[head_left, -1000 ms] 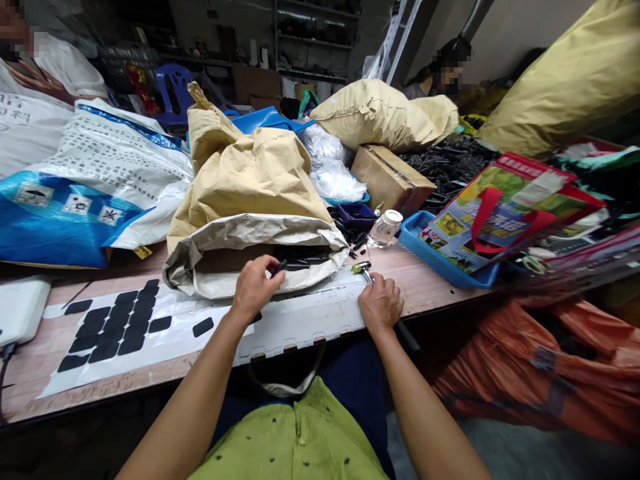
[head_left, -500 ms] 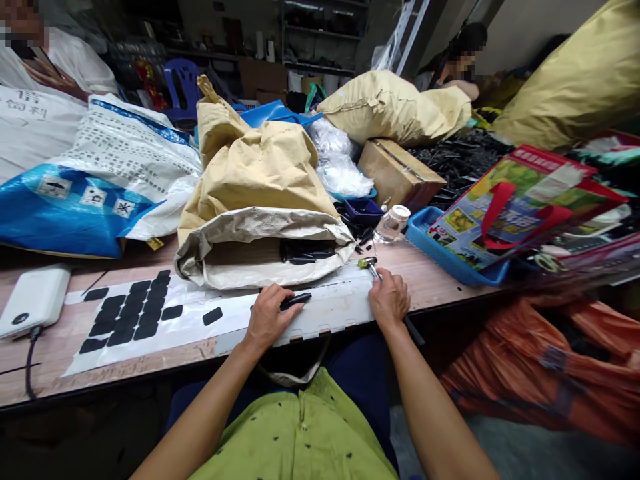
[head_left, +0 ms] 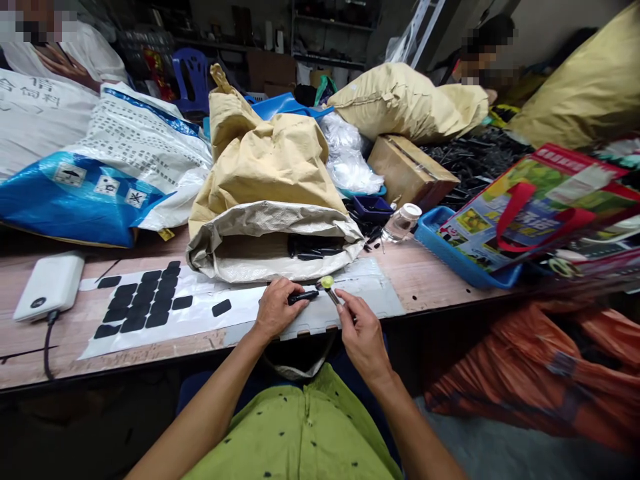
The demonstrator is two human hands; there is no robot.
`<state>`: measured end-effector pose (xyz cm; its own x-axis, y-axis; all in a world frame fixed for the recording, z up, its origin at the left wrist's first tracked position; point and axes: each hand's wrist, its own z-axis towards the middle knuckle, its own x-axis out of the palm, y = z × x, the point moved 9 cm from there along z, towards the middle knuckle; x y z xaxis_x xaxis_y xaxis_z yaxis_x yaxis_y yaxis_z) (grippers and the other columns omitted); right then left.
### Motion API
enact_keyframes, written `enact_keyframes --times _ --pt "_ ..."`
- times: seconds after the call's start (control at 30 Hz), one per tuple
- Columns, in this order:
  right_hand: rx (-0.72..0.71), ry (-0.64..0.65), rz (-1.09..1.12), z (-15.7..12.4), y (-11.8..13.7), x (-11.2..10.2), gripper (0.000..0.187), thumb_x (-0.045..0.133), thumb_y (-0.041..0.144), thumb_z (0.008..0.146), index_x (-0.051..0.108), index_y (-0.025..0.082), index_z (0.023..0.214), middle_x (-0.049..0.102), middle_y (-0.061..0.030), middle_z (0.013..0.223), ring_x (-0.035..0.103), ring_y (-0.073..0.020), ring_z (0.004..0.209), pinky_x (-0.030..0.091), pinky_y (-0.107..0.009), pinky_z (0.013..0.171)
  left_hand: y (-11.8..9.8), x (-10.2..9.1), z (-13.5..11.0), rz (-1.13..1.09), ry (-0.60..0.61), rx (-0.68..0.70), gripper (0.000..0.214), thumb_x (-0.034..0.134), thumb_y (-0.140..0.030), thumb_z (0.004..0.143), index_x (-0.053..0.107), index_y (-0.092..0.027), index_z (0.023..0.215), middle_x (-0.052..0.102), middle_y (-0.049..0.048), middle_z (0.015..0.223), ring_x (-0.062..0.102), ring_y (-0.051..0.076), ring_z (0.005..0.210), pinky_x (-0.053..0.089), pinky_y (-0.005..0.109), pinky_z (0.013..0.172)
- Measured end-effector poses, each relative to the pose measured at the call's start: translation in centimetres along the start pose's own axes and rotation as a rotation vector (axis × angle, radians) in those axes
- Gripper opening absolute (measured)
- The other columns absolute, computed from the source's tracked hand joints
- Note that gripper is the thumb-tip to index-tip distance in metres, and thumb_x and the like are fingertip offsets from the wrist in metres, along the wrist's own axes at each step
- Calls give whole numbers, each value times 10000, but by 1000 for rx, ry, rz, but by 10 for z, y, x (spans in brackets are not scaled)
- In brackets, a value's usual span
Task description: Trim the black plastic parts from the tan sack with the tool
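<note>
My left hand rests on the pale board at the table edge, its fingers closed on a slim black pen-like piece that points right. In my right hand a small tool with a metal shaft and a yellow-green head is pinched; its exact kind is unclear. The tool's head sits just above the tip of the black piece, and I cannot tell whether they touch. Behind both hands lies an open tan sack, with several similar black pieces inside its mouth.
To the left, black rounded squares lie on a white sheet, beside a white power bank with a cable. A clear jar, a blue basket and a printed bag stand right. Two people are beyond the table.
My right hand has moved left, bringing the tool's head up to the end of the black piece. My left hand keeps its hold. The whole view has shifted slightly.
</note>
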<state>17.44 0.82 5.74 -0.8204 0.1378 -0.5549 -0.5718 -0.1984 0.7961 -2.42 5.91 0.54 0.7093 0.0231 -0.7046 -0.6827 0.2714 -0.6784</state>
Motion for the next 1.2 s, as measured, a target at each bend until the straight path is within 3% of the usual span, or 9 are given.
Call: enact_keyframes --times 0.17,0.33,0.57,0.73,0.87,0.97,1.03,1.2 --pt "-83 43 -43 -5 22 14 373 438 246 1036 680 235 1321 708 -72 1089 666 -182 1039 524 -298 947 -1 0 0 -11 -14 26 156 789 -277 847 737 -234 988 676 23 926 567 228 926 429 357 828" --pt "-145 74 -199 -12 22 28 394 436 219 1038 676 237 1350 665 -58 953 655 -168 897 516 -258 844 -3 -2 -1 -15 -32 41 118 777 -255 858 739 -220 964 657 21 892 550 224 910 415 348 807" --pt "-105 -23 -242 -9 13 11 403 425 240 1051 657 248 1381 650 -58 958 640 -178 913 496 -272 862 -2 0 -1 -28 -29 44 145 780 -268 859 750 -223 993 670 24 901 559 225 915 422 353 814" --pt "-80 48 -221 -9 4 16 387 437 234 1039 684 251 1337 666 -48 966 653 -172 917 495 -265 845 -2 0 -1 -19 -27 47 152 777 -275 860 748 -216 997 677 26 910 560 225 910 423 361 819" --pt "-20 -129 -260 11 -16 -21 363 476 243 1019 700 238 1304 690 -60 1066 648 -189 1017 469 -286 908 -2 0 -1 -26 -17 44 141 769 -282 868 751 -221 994 676 29 913 561 229 926 428 361 830" --pt "122 -284 -445 35 -49 -60 330 551 233 982 730 250 1258 685 -56 1051 621 -190 940 432 -294 826 -1 0 -1 -27 -12 52 147 738 -314 898 753 -226 1014 672 33 914 558 230 923 430 365 827" --pt "236 -315 -575 49 -75 -77 309 577 211 966 754 255 1216 673 -61 1034 586 -190 912 385 -298 769 -1 1 -1 -26 -8 58 160 699 -339 930 753 -229 1033 673 37 925 558 230 922 430 370 831" --pt "326 -323 -768 63 -113 -80 286 621 216 953 753 270 1201 641 -66 1009 515 -197 909 282 -318 738 0 3 -2 -13 7 71 197 626 -376 983 750 -239 1050 666 36 944 558 229 939 421 375 837"
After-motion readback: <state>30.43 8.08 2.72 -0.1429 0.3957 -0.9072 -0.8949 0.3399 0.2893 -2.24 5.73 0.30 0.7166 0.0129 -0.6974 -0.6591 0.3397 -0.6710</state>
